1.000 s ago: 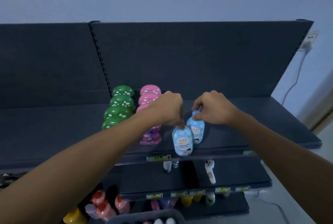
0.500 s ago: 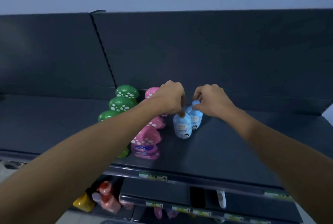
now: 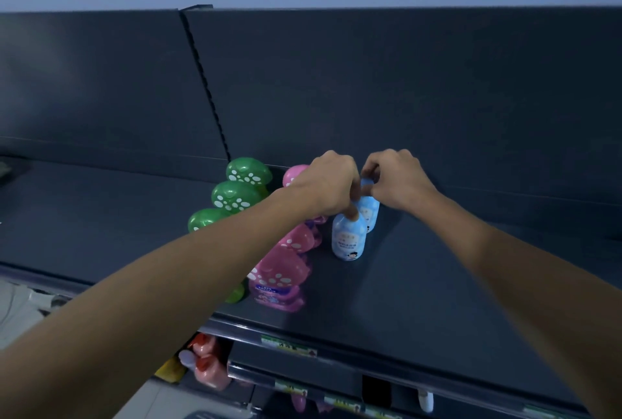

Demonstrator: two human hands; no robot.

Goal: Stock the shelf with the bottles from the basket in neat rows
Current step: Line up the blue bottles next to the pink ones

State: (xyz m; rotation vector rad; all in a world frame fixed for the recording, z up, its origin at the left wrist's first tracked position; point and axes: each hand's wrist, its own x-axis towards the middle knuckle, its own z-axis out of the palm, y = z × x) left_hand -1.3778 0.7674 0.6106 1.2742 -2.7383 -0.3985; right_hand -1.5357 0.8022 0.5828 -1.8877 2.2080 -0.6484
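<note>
Two light blue bottles stand upright, one behind the other, far back on the dark top shelf [image 3: 437, 284]. My left hand [image 3: 331, 184] pinches the top of the front blue bottle [image 3: 348, 238]. Fingers of my right hand [image 3: 395, 179] close on the cap of the rear blue bottle [image 3: 369, 210], whose body is partly hidden by the front one. Left of them runs a row of pink mushroom-cap bottles [image 3: 281, 270], then a row of green mushroom-cap bottles [image 3: 237, 194]. My left forearm covers parts of both rows. The basket is out of view.
The shelf's dark back panel [image 3: 370, 82] rises right behind the bottles. Lower shelves hold red and pink bottles [image 3: 205, 364] and a white one [image 3: 425, 400]. Price tags [image 3: 287, 344] line the shelf front edges. Bare shelf lies right of the blue bottles.
Both hands have pushed the two blue bottles from the shelf's front edge back toward the rear panel. My view has moved closer and higher over the top shelf.
</note>
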